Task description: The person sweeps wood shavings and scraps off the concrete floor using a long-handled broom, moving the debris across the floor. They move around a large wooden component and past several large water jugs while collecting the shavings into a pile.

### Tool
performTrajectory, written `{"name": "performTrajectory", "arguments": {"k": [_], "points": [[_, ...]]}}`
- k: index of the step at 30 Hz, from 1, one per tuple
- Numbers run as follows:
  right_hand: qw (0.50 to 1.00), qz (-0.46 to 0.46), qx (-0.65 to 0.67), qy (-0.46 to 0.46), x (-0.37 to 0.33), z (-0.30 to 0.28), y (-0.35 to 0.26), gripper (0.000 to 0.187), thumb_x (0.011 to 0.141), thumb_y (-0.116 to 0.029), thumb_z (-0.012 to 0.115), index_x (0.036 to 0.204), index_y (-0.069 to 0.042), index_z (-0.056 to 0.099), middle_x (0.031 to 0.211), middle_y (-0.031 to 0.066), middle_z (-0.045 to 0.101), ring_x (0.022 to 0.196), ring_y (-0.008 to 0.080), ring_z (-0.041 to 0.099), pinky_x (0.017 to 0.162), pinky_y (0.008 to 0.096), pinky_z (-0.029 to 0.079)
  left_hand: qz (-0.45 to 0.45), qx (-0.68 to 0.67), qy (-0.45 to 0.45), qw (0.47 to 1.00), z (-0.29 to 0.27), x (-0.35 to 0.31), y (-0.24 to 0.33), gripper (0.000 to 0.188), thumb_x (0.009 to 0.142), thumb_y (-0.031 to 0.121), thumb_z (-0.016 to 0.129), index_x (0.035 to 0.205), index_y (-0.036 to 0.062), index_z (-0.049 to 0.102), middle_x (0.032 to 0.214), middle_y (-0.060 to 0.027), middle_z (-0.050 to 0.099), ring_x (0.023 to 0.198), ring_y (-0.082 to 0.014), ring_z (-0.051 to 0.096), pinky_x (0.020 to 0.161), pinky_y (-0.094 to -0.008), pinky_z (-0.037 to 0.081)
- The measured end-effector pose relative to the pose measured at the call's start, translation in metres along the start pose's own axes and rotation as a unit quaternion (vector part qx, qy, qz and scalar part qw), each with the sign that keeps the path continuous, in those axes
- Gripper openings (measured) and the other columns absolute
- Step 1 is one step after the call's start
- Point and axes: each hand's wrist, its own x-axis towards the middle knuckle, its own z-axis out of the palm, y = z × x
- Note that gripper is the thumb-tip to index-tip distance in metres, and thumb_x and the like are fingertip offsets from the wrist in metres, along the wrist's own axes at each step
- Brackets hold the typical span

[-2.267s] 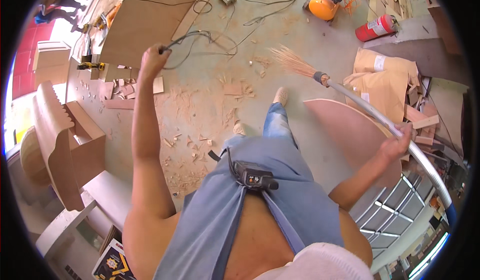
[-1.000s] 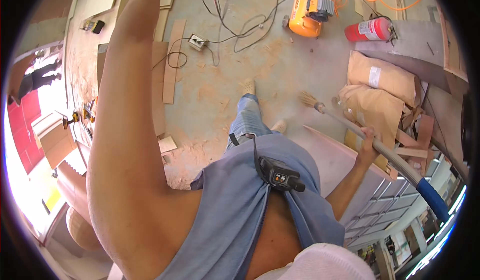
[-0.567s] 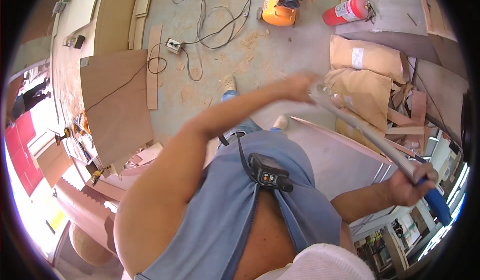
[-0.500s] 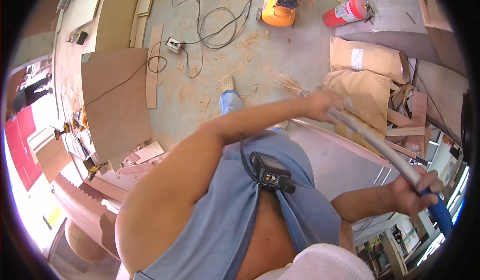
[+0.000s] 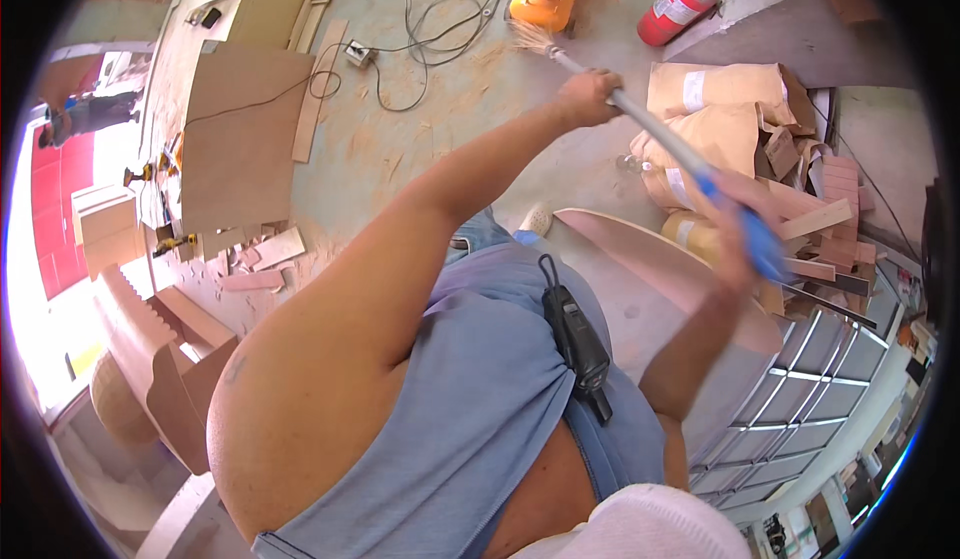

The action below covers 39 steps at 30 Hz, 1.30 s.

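Note:
A broom crosses the upper right of the head view, its pale grey handle (image 5: 665,137) slanting down to a blue grip (image 5: 765,249) at the end. Its straw bristles (image 5: 535,39) are at the floor beside an orange air compressor (image 5: 541,1). My left hand (image 5: 590,97) is closed round the handle a little above the bristles. Motion smears my right hand (image 5: 738,221), which is wrapped on the handle by the blue grip. Wood shavings (image 5: 400,166) are scattered over the grey floor left of the broom.
Right of the handle lie brown paper sacks (image 5: 715,89) and a heap of wood offcuts (image 5: 815,224). A red fire extinguisher (image 5: 678,9) stands behind them. Black cable (image 5: 440,54) and a power socket box (image 5: 358,54) lie on the floor. A curved board (image 5: 640,249) is close to my legs.
The broom's bristles have swung forward and left, toward the compressor. Both hands have moved forward with the handle, the right one also inward to the left. My body has turned slightly.

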Motion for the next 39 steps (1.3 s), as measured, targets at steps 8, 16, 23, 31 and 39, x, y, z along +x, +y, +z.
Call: {"name": "performTrajectory", "arguments": {"k": [8,16,23,31,39], "points": [[0.995,0.056,0.058,-0.053,-0.054,-0.066,0.018,0.011,0.085,-0.008,0.066,0.092,0.001,0.064,0.096,0.0174,0.07,0.085,0.0249,0.067,0.085,0.0379,0.053,0.004,0.024,-0.08,0.997,0.006,-0.115,0.053,0.018,0.078,0.025,0.077,0.083,0.013,0.064,0.086,-0.0091,0.068,0.088,-0.0343,0.067,0.085,-0.0466,0.051],[0.991,-0.13,0.021,-0.001,-0.003,-0.022,-0.024,0.022,0.084,-0.016,0.064,0.097,0.002,0.062,0.098,0.019,0.069,0.09,0.029,0.067,0.089,0.0418,0.053,-0.021,-0.002,0.061,0.998,-0.022,-0.027,0.048,0.015,0.079,0.022,0.076,0.089,0.0133,0.068,0.088,-0.0087,0.07,0.093,-0.0343,0.067,0.083,-0.0486,0.05],[0.972,0.098,0.011,-0.211,-0.034,0.003,0.046,0.02,0.078,-0.007,0.065,0.097,0.001,0.066,0.106,0.0196,0.071,0.098,0.0295,0.068,0.093,0.0404,0.052,-0.13,0.051,-0.042,0.989,-0.001,-0.106,0.004,0.023,0.079,0.025,0.078,0.097,0.0145,0.067,0.1,-0.0096,0.069,0.104,-0.0334,0.063,0.091,-0.0477,0.049],[0.995,-0.095,-0.013,0.032,-0.013,-0.083,-0.069,0.013,0.085,-0.012,0.062,0.086,-0.002,0.054,0.082,0.0175,0.063,0.08,0.0277,0.063,0.075,0.0407,0.053,0.083,-0.081,-0.036,0.993,0.02,0.014,0.099,0.026,0.081,0.035,0.075,0.078,0.0113,0.065,0.08,-0.0119,0.068,0.086,-0.0357,0.066,0.088,-0.0475,0.05],[0.985,0.156,-0.061,-0.031,-0.036,-0.014,0.061,0.014,0.086,-0.004,0.061,0.095,0.003,0.069,0.099,0.0158,0.074,0.095,0.024,0.068,0.094,0.0367,0.051,-0.137,-0.026,-0.181,0.974,0.083,-0.056,-0.001,0.024,0.079,0.033,0.076,0.093,0.0137,0.071,0.098,-0.0146,0.072,0.1,-0.0368,0.068,0.087,-0.0514,0.053]]}}
